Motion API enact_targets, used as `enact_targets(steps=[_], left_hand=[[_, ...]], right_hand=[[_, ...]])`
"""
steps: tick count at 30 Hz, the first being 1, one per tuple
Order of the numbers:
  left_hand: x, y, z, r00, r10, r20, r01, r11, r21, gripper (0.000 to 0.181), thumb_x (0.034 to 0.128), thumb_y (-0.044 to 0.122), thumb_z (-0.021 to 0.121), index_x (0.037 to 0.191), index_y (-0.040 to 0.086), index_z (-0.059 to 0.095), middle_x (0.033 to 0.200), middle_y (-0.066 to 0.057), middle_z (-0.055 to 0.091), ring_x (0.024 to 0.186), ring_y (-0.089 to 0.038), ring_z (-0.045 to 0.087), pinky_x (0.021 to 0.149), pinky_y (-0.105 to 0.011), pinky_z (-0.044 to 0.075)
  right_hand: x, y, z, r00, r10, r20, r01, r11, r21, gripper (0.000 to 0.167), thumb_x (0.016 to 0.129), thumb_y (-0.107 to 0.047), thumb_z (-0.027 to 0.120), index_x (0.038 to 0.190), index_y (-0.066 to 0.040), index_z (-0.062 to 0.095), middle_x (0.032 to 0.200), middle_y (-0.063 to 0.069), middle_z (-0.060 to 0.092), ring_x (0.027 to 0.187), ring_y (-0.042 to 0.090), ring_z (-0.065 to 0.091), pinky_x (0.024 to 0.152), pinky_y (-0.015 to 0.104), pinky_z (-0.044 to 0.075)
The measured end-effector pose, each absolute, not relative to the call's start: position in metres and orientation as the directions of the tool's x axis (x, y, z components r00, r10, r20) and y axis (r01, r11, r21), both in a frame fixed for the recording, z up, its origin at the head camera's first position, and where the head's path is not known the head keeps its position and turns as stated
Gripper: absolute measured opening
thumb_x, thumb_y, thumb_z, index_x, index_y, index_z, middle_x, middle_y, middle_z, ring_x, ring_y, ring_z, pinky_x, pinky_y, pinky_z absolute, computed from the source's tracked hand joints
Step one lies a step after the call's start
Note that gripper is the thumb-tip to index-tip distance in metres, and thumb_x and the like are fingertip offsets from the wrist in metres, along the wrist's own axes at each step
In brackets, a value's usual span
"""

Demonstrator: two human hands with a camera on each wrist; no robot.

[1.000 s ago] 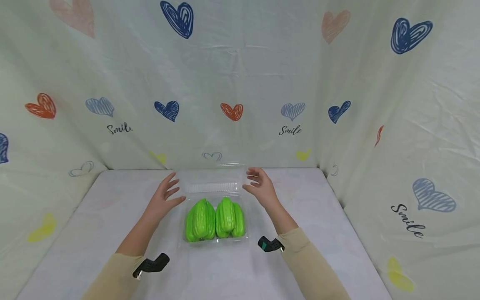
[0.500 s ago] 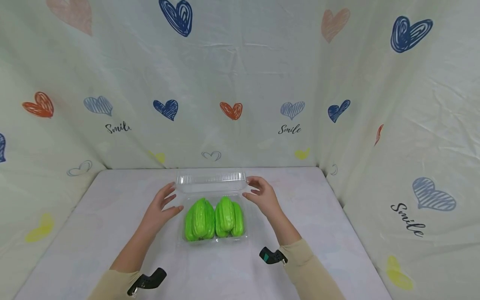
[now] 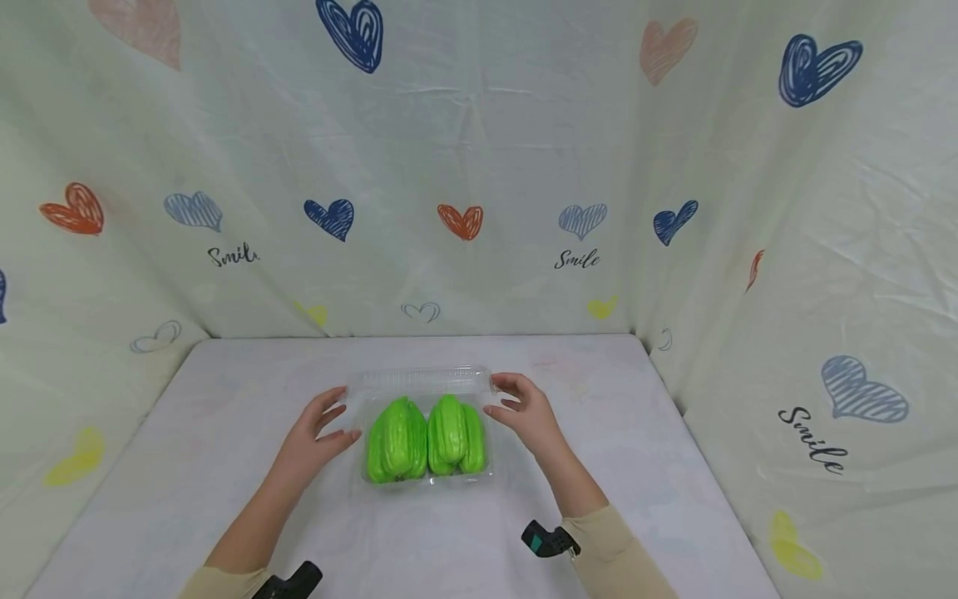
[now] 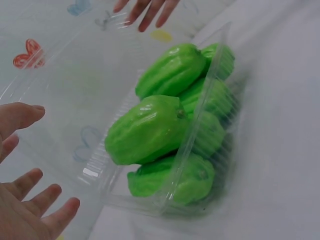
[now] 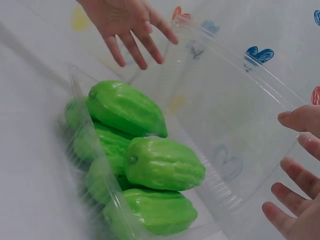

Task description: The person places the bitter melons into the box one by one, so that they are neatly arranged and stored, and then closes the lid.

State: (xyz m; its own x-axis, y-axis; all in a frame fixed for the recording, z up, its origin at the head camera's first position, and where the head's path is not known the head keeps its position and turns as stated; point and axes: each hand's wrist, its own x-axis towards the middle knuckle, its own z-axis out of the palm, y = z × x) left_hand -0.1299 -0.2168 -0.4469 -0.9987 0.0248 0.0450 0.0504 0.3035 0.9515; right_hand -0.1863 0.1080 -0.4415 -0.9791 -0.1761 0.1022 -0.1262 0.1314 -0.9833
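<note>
A clear plastic clamshell box [image 3: 464, 479] sits on the table, holding several glossy green ridged fruits [image 4: 145, 130] that look like chayotes. Its hinged lid [image 3: 427, 381] is raised at the far side. My left hand [image 3: 309, 439] is at the lid's left side, thumb and fingers spread. On the opposite side, my right hand [image 3: 527, 418] has its fingertips by the lid's right edge, fingers lightly bent. Both hands also show in the right wrist view, the right hand [image 5: 297, 195] beside the transparent lid. Whether the fingertips touch the plastic I cannot tell.
A pale table [image 3: 599, 466] lies under the box. Cloth walls [image 3: 516, 150] printed with hearts and lettering stand behind it and at both sides. A black wrist camera [image 3: 550, 539] is worn at the right sleeve, another black camera [image 3: 292, 582] at the left.
Both hands have drawn back toward me, one on each side of the lid. The lid's ridged edge has swung down and nearer. The box base and green fruits stay in place.
</note>
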Motion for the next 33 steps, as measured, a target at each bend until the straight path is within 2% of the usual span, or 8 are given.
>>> enact_targets(steps=[5,11,15,18,20,22,25,33], left_hand=[[-0.122,-0.218,-0.451,-0.999,0.04,0.036,0.046,0.316,0.948,0.069,0.0905,0.006,0.069,0.148,0.001,0.031,0.151,-0.022,0.029,0.137,-0.043,0.03,0.104,-0.055,0.037],[-0.113,-0.219,-0.457,-0.999,0.044,0.015,0.029,0.328,0.944,0.072,0.0887,0.009,0.072,0.148,0.0,0.032,0.15,-0.022,0.031,0.136,-0.044,0.032,0.103,-0.052,0.04],[-0.11,-0.219,-0.462,-0.999,0.033,0.009,0.019,0.325,0.946,0.069,0.0896,0.009,0.071,0.147,0.0,0.033,0.148,-0.023,0.033,0.134,-0.044,0.035,0.099,-0.034,0.046],[-0.108,-0.218,-0.465,-1.0,0.017,0.009,0.014,0.324,0.946,0.063,0.0919,0.009,0.068,0.145,-0.001,0.035,0.147,-0.023,0.035,0.133,-0.044,0.036,0.092,-0.022,0.046],[-0.106,-0.217,-0.466,-1.0,0.001,0.009,0.009,0.335,0.942,0.059,0.0935,0.009,0.066,0.144,-0.002,0.036,0.147,-0.024,0.036,0.132,-0.045,0.037,0.092,-0.025,0.047],[-0.105,-0.215,-0.467,-1.0,-0.019,-0.006,-0.012,0.354,0.935,0.056,0.0952,0.012,0.064,0.143,-0.001,0.038,0.147,-0.022,0.037,0.133,-0.044,0.037,0.097,-0.036,0.048],[-0.102,-0.214,-0.468,-0.999,-0.033,-0.021,-0.032,0.355,0.934,0.053,0.0973,0.015,0.061,0.143,-0.001,0.039,0.147,-0.022,0.038,0.134,-0.043,0.036,0.102,-0.051,0.042],[-0.1,-0.215,-0.474,-0.995,-0.052,-0.086,-0.099,0.334,0.937,0.053,0.0987,0.024,0.06,0.143,0.003,0.04,0.149,-0.018,0.038,0.135,-0.041,0.035,0.104,-0.058,0.036]], right_hand=[[-0.18,0.11,-0.449,-0.983,-0.157,0.099,-0.119,0.125,-0.985,0.042,0.086,0.0,0.072,0.125,0.006,0.057,0.128,0.019,0.058,0.124,0.035,0.049,0.102,0.05,0.042],[-0.171,0.11,-0.454,-0.987,-0.135,0.082,-0.092,0.075,-0.993,0.036,0.089,-0.005,0.071,0.121,0.006,0.059,0.126,0.019,0.059,0.122,0.034,0.051,0.098,0.039,0.048],[-0.167,0.11,-0.458,-0.992,-0.108,0.061,-0.07,0.081,-0.994,0.036,0.09,-0.008,0.071,0.123,0.004,0.06,0.126,0.017,0.06,0.121,0.033,0.052,0.097,0.037,0.048],[-0.165,0.109,-0.462,-0.995,-0.093,0.044,-0.051,0.084,-0.995,0.037,0.091,-0.011,0.07,0.123,0.003,0.06,0.125,0.016,0.06,0.118,0.032,0.053,0.096,0.037,0.049],[-0.163,0.109,-0.464,-0.996,-0.086,0.037,-0.044,0.084,-0.995,0.037,0.092,-0.012,0.069,0.123,0.003,0.06,0.125,0.016,0.061,0.117,0.031,0.054,0.095,0.036,0.049],[-0.162,0.109,-0.467,-0.997,-0.078,0.029,-0.035,0.083,-0.996,0.037,0.091,-0.013,0.07,0.123,0.003,0.06,0.123,0.015,0.061,0.115,0.03,0.055,0.094,0.035,0.049],[-0.159,0.109,-0.471,-0.997,-0.07,0.025,-0.03,0.077,-0.997,0.036,0.091,-0.013,0.07,0.122,0.003,0.061,0.123,0.014,0.062,0.113,0.028,0.056,0.092,0.032,0.05],[-0.156,0.11,-0.481,-0.999,-0.048,0.016,-0.018,0.054,-0.998,0.033,0.09,-0.007,0.069,0.12,0.004,0.062,0.121,0.017,0.061,0.108,0.026,0.057,0.086,0.025,0.051]])
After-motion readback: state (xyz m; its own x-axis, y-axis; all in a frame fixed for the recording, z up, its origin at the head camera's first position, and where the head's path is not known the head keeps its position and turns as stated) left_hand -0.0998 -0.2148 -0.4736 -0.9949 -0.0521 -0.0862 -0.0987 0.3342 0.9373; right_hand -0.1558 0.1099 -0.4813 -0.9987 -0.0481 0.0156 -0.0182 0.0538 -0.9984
